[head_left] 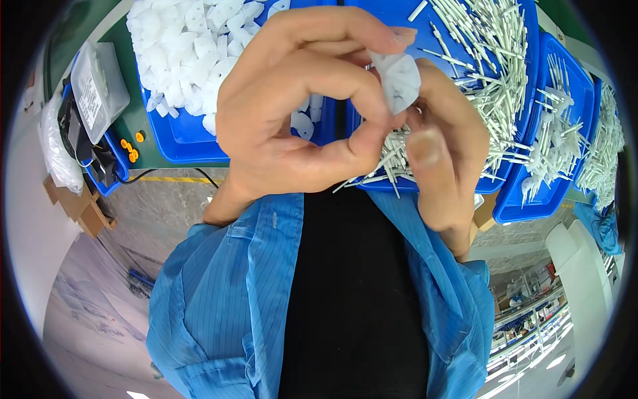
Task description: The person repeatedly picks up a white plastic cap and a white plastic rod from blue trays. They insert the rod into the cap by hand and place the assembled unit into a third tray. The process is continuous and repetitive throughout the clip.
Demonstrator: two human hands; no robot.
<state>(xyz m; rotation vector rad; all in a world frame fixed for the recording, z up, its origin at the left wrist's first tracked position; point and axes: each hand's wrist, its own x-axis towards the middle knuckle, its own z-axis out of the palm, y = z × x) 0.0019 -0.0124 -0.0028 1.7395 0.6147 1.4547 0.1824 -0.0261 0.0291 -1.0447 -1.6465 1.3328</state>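
Observation:
Held up over the trays, a small translucent white plastic piece [401,81] with a rounded, fin-like outline sits between my hands. My left hand [299,100] is closed on it, thumb and index finger pinched by its lower edge and another fingertip at its top. My right hand [448,143] is closed too, its thumb bent toward the pinch and a finger against the piece's right side. Whatever lies between the right fingertips is hidden. Behind the hands are loose white plastic pieces [193,50] at left and thin white rods [495,86] at right.
Blue trays [176,149] hold the loose parts on a green tabletop. A smaller blue tray [525,209] at right carries rods with white pieces attached; more rods [601,153] lie beyond. Left are a clear plastic box [106,80], several orange parts [131,149] and a plastic bag [58,146].

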